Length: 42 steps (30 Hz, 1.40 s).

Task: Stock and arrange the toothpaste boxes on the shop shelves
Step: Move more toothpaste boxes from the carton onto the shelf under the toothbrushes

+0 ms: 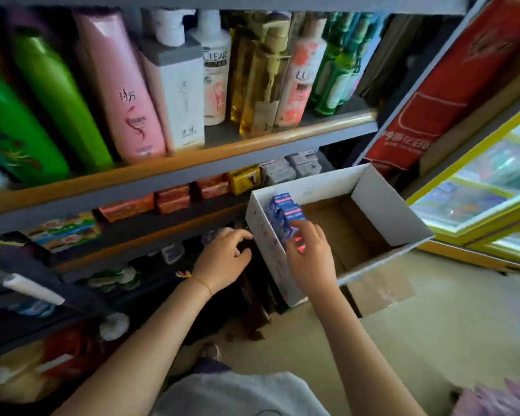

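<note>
The right hand [308, 253] pinches one of the blue toothpaste boxes [286, 212], which stand packed against the left wall inside the open white carton [382, 202]. The left hand [225, 261] hovers just left of the carton, fingers loosely curled around nothing, before the dark lower shelf [150, 232]. Above, shampoo bottles [123, 85] crowd the upper shelf.

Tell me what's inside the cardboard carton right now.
The carton holds a few blue toothpaste boxes standing against its left wall; the right hand grips them. The rest shows bare cardboard floor. The hand covers the boxes' lower part.
</note>
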Tool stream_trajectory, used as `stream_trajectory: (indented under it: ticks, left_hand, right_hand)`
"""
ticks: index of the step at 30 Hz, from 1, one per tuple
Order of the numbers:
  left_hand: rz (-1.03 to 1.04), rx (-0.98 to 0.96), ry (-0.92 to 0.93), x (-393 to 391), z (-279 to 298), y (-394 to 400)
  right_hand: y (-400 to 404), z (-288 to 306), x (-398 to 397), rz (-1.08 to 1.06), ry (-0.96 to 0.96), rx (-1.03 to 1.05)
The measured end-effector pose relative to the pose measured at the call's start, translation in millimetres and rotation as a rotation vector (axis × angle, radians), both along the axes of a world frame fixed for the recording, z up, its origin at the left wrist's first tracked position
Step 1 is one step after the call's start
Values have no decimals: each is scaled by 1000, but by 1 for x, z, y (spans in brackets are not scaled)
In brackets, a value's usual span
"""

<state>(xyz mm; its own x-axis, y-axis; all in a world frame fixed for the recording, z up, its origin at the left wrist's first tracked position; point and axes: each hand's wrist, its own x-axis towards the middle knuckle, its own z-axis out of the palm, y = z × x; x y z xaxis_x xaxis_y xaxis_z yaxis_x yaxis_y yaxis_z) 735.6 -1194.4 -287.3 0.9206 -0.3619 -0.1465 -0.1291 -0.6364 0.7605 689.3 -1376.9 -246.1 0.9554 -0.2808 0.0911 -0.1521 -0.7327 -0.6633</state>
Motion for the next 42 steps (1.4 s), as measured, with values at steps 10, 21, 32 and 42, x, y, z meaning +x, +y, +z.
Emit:
stream_trajectory:
  ticks: [10,21,32,42]
  left_hand:
    - [-18,267,-222,45,-9,-102]
    - [292,496,-183,16,-26,-156]
    - [313,560,40,-8,-16,-167]
    - [271,572,113,-5,-12,-164]
  right_hand:
    - [-94,-20,92,273,390,-68]
    - [-139,-53,122,682,519,109]
    - [-120,-62,75,561,683,-174]
    - [-117,-61,66,522,618,-259]
